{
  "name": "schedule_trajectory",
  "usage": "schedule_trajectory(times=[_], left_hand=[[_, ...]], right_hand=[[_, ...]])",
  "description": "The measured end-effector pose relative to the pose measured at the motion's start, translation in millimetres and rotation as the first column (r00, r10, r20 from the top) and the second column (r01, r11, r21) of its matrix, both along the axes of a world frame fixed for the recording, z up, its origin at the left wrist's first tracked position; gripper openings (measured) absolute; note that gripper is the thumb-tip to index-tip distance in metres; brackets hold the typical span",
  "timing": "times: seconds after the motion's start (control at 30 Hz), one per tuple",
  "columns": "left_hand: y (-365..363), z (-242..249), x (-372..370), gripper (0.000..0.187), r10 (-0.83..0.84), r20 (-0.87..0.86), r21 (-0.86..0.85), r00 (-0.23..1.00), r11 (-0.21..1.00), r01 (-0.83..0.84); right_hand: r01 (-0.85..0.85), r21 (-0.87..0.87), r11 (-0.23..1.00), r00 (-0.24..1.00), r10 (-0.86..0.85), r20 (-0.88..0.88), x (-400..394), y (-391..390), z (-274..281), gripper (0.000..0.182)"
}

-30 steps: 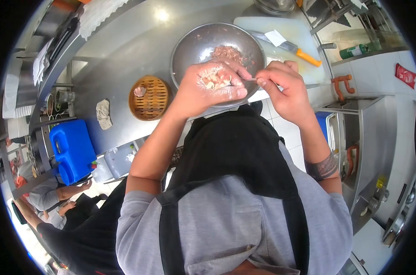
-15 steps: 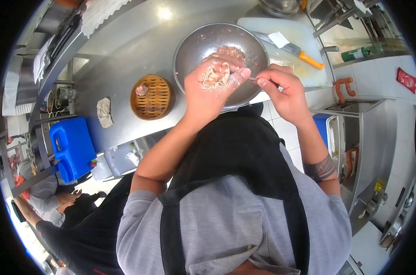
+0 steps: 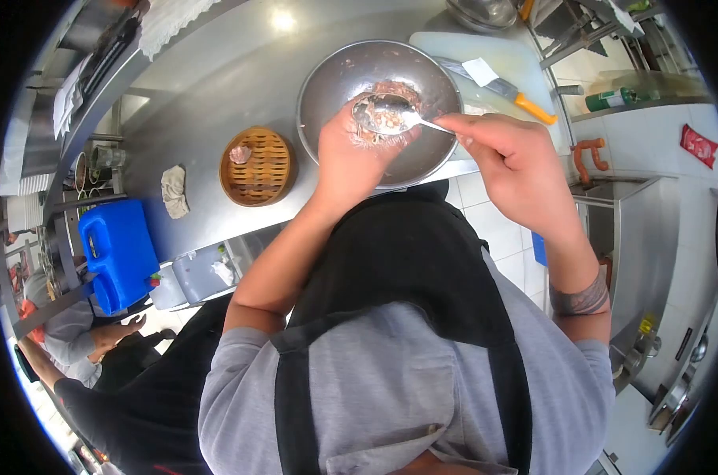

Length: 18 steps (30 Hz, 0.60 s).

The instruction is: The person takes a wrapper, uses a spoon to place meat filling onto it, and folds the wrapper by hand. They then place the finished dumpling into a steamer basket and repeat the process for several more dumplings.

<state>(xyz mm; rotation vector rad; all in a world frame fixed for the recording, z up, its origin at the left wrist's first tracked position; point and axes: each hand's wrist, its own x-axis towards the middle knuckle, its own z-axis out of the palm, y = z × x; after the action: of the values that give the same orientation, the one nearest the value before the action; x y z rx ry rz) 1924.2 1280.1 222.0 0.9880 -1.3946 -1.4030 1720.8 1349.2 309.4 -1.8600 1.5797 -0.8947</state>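
My left hand is cupped over the near side of a steel mixing bowl, curled around a filled dumpling that is mostly covered by a metal spoon. The spoon's handle is pinched in my right hand, and its bowl lies over my left palm with the curved side up. Minced meat filling shows inside the mixing bowl behind my left hand. To the left stands a round bamboo steamer with one small dumpling on its slats.
A crumpled cloth lies left of the steamer on the steel counter. Right of the bowl, a yellow-handled knife rests on a white cutting board. A blue jug stands at lower left, near another person in black.
My right hand has raised the spoon and turned it over the dumpling in my left palm. Before, the wrapper with its filling lay uncovered there.
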Motion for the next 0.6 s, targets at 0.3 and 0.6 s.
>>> schedule_trajectory(times=[0.3,0.6], left_hand=[[-1,-6,9,0.032,0.050,0.122,-0.215,0.991,0.976,-0.023],[-1,-6,16,0.035,0.023,0.072,0.026,0.997,0.999,-0.025]], right_hand=[[-0.133,-0.152,0.979,0.935,0.073,-0.348,15,-2,15,0.030],[-0.154,-0.230,0.961,0.916,0.051,-0.398,12,-13,6,0.030]])
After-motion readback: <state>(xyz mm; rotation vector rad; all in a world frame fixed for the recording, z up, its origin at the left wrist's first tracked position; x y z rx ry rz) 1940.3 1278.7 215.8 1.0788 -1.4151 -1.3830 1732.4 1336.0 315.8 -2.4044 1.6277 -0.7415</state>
